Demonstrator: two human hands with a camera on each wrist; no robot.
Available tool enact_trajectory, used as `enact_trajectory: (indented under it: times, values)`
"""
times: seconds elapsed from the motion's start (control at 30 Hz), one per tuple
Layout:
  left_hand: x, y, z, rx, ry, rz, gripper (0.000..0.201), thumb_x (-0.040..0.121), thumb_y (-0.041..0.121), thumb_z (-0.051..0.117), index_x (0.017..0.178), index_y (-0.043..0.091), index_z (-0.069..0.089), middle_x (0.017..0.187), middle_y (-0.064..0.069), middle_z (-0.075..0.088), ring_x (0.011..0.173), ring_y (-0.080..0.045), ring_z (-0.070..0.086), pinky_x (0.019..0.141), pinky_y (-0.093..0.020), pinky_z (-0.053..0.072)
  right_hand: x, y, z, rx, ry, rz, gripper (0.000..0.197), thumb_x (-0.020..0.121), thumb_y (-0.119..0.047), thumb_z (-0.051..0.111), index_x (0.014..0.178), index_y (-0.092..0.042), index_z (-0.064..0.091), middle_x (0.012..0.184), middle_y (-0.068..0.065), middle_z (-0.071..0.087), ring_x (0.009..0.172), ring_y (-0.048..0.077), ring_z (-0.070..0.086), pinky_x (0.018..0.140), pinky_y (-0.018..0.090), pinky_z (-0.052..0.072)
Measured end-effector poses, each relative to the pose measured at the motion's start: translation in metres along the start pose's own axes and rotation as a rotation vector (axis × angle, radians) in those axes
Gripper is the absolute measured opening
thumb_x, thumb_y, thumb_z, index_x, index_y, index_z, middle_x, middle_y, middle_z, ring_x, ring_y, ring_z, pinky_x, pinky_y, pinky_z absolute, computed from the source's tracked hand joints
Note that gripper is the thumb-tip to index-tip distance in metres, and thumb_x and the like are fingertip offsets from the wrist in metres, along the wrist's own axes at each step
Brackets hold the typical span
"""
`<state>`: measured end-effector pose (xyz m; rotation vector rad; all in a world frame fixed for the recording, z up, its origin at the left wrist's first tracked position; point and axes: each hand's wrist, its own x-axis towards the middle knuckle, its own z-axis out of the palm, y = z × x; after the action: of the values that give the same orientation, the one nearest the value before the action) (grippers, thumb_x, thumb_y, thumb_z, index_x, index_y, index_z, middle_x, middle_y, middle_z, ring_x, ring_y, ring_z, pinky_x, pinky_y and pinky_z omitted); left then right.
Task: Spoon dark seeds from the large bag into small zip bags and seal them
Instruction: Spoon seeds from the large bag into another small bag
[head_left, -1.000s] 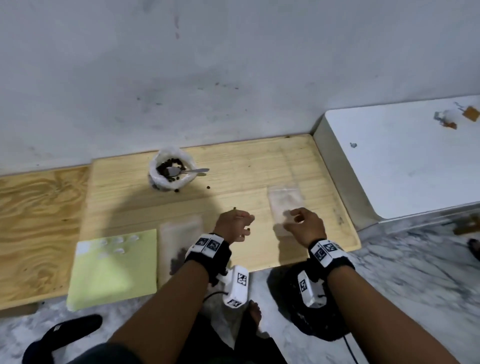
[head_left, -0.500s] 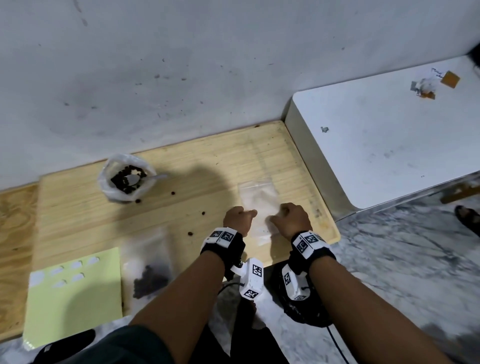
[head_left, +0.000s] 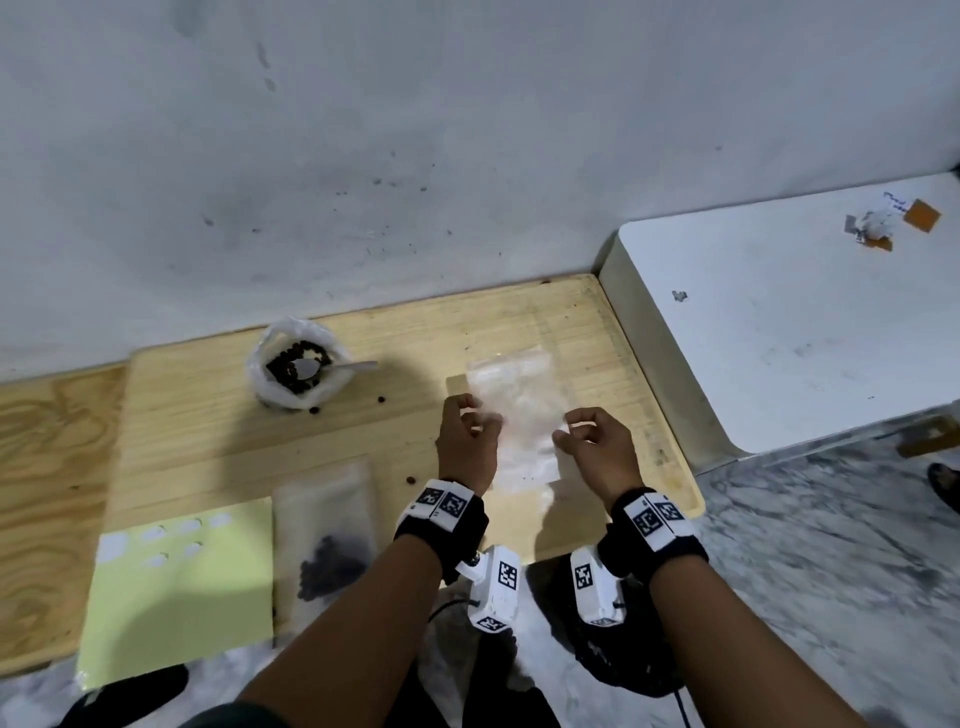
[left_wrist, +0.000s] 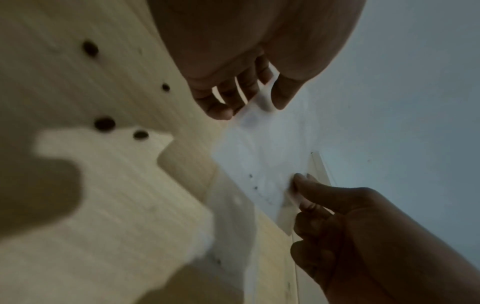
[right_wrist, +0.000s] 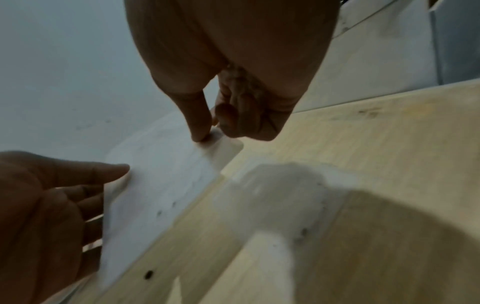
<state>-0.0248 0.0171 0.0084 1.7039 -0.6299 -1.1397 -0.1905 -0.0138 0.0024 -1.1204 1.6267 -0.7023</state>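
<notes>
Both hands hold an empty clear small zip bag (head_left: 524, 415) above the wooden board (head_left: 218, 421). My left hand (head_left: 470, 423) pinches its left edge; in the left wrist view the thumb and fingers (left_wrist: 226, 102) close on the zip bag (left_wrist: 262, 156). My right hand (head_left: 584, 434) pinches the right edge, thumb and fingers (right_wrist: 200, 127) meeting on the zip bag (right_wrist: 161, 179). The large bag (head_left: 296, 369) of dark seeds stands at the back left with a metal spoon (head_left: 332, 368) resting in it. Another small zip bag holding seeds (head_left: 330, 540) lies near the front edge.
A pale green sheet with white labels (head_left: 179, 582) lies at the front left. Loose seeds (head_left: 382, 400) are scattered on the board. A white low table (head_left: 805, 322) stands to the right, the grey wall (head_left: 415, 156) behind. Marble floor (head_left: 831, 571) lies in front.
Both hands have taken the empty bag by its edges and raised it off the board. The head view has swung, so the scene sits differently in frame.
</notes>
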Motion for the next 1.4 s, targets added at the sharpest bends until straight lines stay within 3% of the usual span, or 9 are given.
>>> enact_trajectory:
  times: [0.1,0.23,0.33,0.53,0.63,0.73,0.9,1.03,1.4]
  values:
    - [0.002,0.017,-0.041,0.004,0.028,0.097,0.026,0.091,0.001,0.054,0.097,0.026,0.051,0.08,-0.005,0.071,0.057,-0.014,0.067,0.057,-0.027,0.05,-0.012,-0.025,0.025,0.006,-0.204,-0.013,0.023,0.08,-0.006,0.076,0.096,-0.018,0.065,0.073,0.003,0.061,0.06,0.015,0.054,0.054,0.023,0.042]
    - [0.005,0.04,-0.111,0.104,0.008,0.216,0.028,0.09,-0.005,0.049,0.098,0.021,0.057,0.077,-0.007,0.067,0.054,-0.003,0.06,0.053,-0.017,0.047,-0.03,-0.067,0.07,-0.109,-0.2,-0.212,0.047,0.078,-0.013,0.08,0.118,-0.028,0.061,0.101,-0.006,0.065,0.074,0.016,0.06,0.068,0.025,0.05]
    - [0.007,0.048,-0.16,0.276,-0.085,0.249,0.031,0.087,-0.002,0.05,0.098,0.024,0.061,0.08,-0.003,0.068,0.062,-0.012,0.061,0.065,-0.033,0.055,-0.042,-0.099,0.1,-0.179,-0.17,-0.362,0.051,0.082,-0.019,0.076,0.127,-0.035,0.057,0.109,-0.017,0.062,0.06,0.011,0.048,0.071,0.026,0.049]
    - [0.009,0.058,-0.257,0.481,-0.155,0.247,0.035,0.081,0.001,0.06,0.098,0.032,0.064,0.071,0.003,0.063,0.069,-0.008,0.056,0.07,-0.021,0.041,-0.072,-0.149,0.17,-0.467,-0.5,-0.396,0.02,0.085,-0.005,0.062,0.093,-0.018,0.075,0.083,-0.004,0.07,0.074,0.011,0.064,0.063,0.022,0.047]
    - [0.009,0.058,-0.27,0.534,-0.191,0.241,0.031,0.076,0.014,0.062,0.098,0.036,0.064,0.071,0.001,0.06,0.069,-0.009,0.053,0.067,-0.021,0.038,-0.076,-0.151,0.178,-0.367,-0.604,-0.209,0.019,0.085,-0.003,0.063,0.097,-0.014,0.073,0.071,-0.001,0.054,0.045,0.005,0.043,0.041,0.016,0.03]
    - [0.014,0.049,-0.3,0.524,-0.196,0.27,0.037,0.072,0.022,0.06,0.107,0.031,0.067,0.078,-0.002,0.062,0.075,-0.017,0.054,0.073,-0.026,0.042,-0.09,-0.153,0.203,-0.298,-0.671,-0.115,0.016,0.083,-0.002,0.069,0.076,-0.017,0.068,0.06,-0.004,0.043,0.048,0.011,0.03,0.045,0.019,0.024]
    - [0.007,0.036,-0.318,0.589,0.222,0.616,0.024,0.073,0.043,0.075,0.084,0.026,0.063,0.081,0.014,0.059,0.075,-0.009,0.055,0.067,-0.025,0.045,-0.104,-0.152,0.233,-0.15,-0.53,-0.092,0.013,0.073,-0.002,0.081,0.084,-0.006,0.076,0.066,-0.002,0.064,0.047,0.007,0.043,0.044,0.019,0.029]
    - [0.003,0.034,-0.31,0.389,0.113,0.423,0.035,0.075,0.039,0.08,0.061,0.013,0.061,0.052,0.005,0.061,0.049,-0.01,0.059,0.055,-0.026,0.049,-0.111,-0.157,0.249,-0.13,-0.6,-0.113,0.019,0.071,-0.003,0.083,0.088,-0.01,0.078,0.07,-0.005,0.072,0.06,0.005,0.054,0.044,0.018,0.028]
    - [0.022,0.059,-0.291,0.058,0.051,0.014,0.016,0.079,0.005,0.061,0.068,-0.007,0.061,0.067,-0.023,0.071,0.066,-0.032,0.073,0.073,-0.049,0.061,-0.088,-0.168,0.245,-0.219,-0.74,-0.105,0.006,0.084,-0.022,0.075,0.079,-0.024,0.073,0.074,-0.006,0.062,0.068,0.009,0.049,0.053,0.021,0.037]
